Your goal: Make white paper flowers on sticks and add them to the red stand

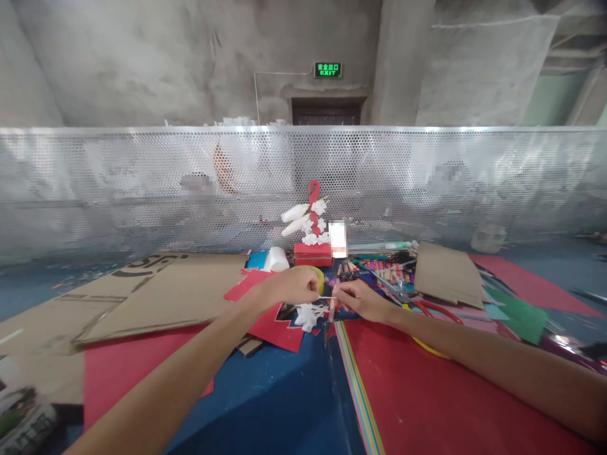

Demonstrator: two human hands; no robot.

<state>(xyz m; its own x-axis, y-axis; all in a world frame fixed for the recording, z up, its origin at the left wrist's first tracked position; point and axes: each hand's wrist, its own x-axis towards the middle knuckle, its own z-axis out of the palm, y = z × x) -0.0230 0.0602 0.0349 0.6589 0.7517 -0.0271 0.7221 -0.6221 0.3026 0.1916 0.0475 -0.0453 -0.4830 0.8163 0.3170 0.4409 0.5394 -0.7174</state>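
Note:
Over the middle of the table, my left hand [300, 284] is closed in a pinch on one end of a thin white strip [326, 297]. My right hand [356, 299] pinches the other end, so the strip spans the short gap between them. I cannot make out whether it is paper, wire or string. Just below the fingers is a bunch of white flower-like pieces [308, 317], beside red paper scraps. Behind my hands stands a red craft piece [313, 218] with white flowers and pale pod shapes on a red box [313, 254].
Cardboard sheets [175, 294] lie at left, a smaller cardboard piece [448, 275] at right. Stacked coloured paper [450, 385] fills the front right. Red-handled scissors [434, 311] lie near my right forearm. A white roll [277, 260] sits behind. A perforated metal screen [398, 183] bounds the table.

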